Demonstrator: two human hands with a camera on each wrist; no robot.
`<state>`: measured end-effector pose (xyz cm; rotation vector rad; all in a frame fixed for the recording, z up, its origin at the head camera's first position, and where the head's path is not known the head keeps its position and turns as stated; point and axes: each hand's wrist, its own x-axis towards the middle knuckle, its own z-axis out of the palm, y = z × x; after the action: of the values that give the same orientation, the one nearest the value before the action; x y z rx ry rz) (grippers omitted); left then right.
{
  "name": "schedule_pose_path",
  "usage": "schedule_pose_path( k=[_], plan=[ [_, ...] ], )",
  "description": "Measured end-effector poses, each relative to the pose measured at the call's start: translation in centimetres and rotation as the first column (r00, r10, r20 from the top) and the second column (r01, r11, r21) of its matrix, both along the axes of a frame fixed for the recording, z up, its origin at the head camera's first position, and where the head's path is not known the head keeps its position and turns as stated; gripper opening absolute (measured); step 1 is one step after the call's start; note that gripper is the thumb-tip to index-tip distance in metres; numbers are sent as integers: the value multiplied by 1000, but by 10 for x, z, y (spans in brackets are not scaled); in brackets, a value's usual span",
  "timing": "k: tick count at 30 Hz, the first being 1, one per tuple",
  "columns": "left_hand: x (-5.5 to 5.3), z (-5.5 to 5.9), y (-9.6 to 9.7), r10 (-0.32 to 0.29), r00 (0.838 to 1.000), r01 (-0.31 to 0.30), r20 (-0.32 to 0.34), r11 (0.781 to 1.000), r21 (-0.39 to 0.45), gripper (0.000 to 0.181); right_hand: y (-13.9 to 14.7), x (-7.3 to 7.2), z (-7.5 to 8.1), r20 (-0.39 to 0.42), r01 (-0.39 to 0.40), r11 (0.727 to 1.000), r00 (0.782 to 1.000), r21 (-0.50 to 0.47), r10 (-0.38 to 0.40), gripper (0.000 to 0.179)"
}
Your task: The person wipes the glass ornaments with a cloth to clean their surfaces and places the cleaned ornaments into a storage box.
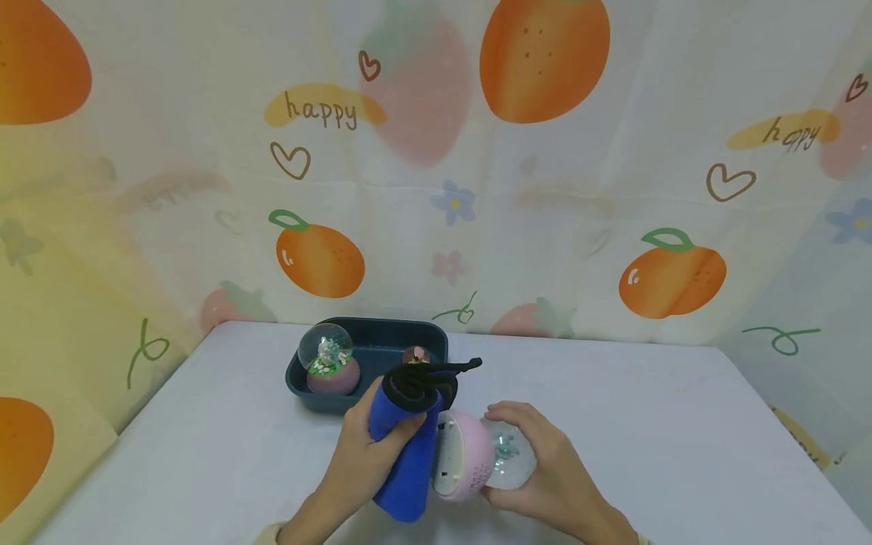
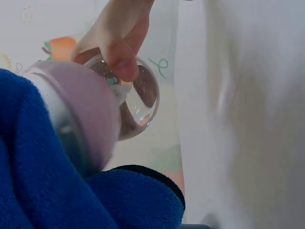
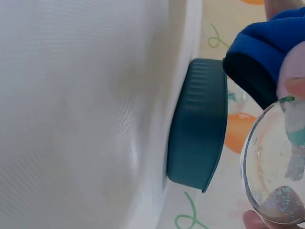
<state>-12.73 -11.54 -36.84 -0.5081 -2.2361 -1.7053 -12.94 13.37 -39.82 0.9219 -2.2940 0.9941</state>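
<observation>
My left hand [image 1: 364, 454] grips a rolled blue cloth [image 1: 406, 477] with a black edge. In my right hand [image 1: 545, 469] is a snow globe, its clear ball [image 1: 514, 454] held between thumb and fingers. The globe lies tipped on its side, and its pink base [image 1: 473, 458] points left with the pale underside against the cloth. The left wrist view shows the blue cloth [image 2: 43, 176] right at the pink base [image 2: 88, 105]. A thumb [image 2: 125, 64] presses on the clear ball there.
A dark teal tray [image 1: 388, 329] stands at the back of the white table [image 1: 613, 401]. Inside it, a second snow globe [image 1: 330, 359] with a pink base sits at the left, and a small round figure [image 1: 415, 354] at the right. A printed fabric backdrop [image 1: 409, 189] hangs behind.
</observation>
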Motion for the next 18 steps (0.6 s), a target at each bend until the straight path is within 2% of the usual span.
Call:
schedule_pose_path(
  k=[3, 6, 11, 14, 16, 18],
  plan=[
    [-1, 2, -3, -27, 1000, 26, 6, 1000, 15, 33, 0, 0, 1, -3, 39, 999, 999, 22, -39, 83],
    [-1, 2, -5, -64, 998, 64, 14, 998, -8, 33, 0, 2, 2, -8, 83, 996, 997, 43, -83, 86],
    [0, 1, -1, -152, 986, 158, 66, 982, -102, 42, -1, 2, 1, -28, 102, 993, 994, 50, -101, 89],
    [3, -1, 3, -186, 978, 204, 95, 951, -232, 60, -1, 2, 1, -48, 103, 993, 994, 61, -100, 88],
    [6, -2, 6, -188, 977, 211, 99, 915, -344, 71, -1, 3, 1, -69, 97, 993, 993, 64, -92, 87],
    [8, -2, 9, -163, 980, 197, 116, 883, -426, 78, -2, 4, 0, -84, 92, 993, 993, 73, -85, 87]
  ],
)
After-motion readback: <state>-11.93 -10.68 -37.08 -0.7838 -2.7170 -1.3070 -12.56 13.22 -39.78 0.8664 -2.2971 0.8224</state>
